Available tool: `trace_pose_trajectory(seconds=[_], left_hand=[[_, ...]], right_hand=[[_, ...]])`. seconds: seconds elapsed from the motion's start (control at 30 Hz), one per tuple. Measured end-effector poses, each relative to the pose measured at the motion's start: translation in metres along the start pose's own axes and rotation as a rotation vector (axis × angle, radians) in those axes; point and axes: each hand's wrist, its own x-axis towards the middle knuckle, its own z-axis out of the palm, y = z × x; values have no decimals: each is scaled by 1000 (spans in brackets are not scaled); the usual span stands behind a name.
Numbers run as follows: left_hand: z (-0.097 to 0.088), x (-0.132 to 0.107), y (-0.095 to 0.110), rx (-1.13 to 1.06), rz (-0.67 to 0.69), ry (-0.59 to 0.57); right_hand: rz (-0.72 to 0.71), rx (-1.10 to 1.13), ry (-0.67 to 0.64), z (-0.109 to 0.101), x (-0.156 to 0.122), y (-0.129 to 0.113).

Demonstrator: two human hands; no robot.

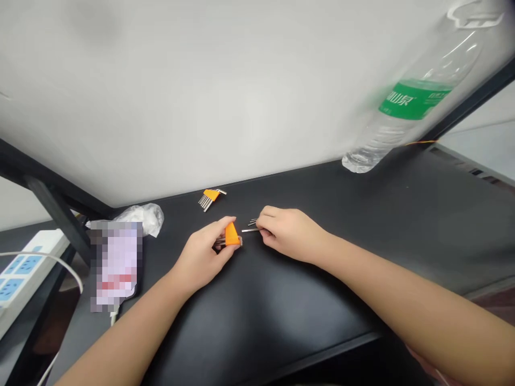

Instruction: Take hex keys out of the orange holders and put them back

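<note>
Gripping an orange wedge-shaped plastic holder point(232, 234) with the left hand point(205, 249), a slim silver metal rod point(250, 230) with the right hand point(285, 231).
Clamping left fingers around the holder, over the glossy black tabletop point(241, 300); pinching the rod between right fingers, close to thinner metal rods point(252, 222), well apart from a second orange holder point(211, 195) beside the white wall point(225, 107).

Two hands point(203, 254) point(292, 233), two orange holders point(232, 235) point(211, 194), one bottle point(414, 99), one power strip point(18, 284), one bag point(147, 217)
</note>
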Motion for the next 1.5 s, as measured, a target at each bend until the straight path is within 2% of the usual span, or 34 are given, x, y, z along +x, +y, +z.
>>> trace_pose_trajectory(seconds=[0.23,0.33,0.43,0.57,0.73,0.87,1.0,1.13,1.23,1.33,1.5], left_hand=[[0,-2,0,65,43,9],[-1,-3,0,77,67,15],[-1,-3,0,133,100,19],[-2,-3,3,240,160,11],[-3,-3,8,433,241,41],[-2,-4,11,443,274,64],[3,-4,15,453,321,4],[5,-4,14,495,240,116],[5,-5,12,514,225,147],[5,-6,11,507,226,131],[6,-6,8,376,160,135]], right_hand=[[-103,365,46,-6,1,2],[-84,453,36,-10,1,2],[46,639,-38,-12,1,1],[383,1136,-212,-8,2,2],[606,1535,-178,-4,7,2],[669,1707,-180,-2,11,-7],[625,1669,-234,6,12,-24],[575,1401,-81,11,9,-39],[523,1284,-69,10,3,-49],[400,1152,-60,9,-2,-54],[141,760,47,7,-3,-51]])
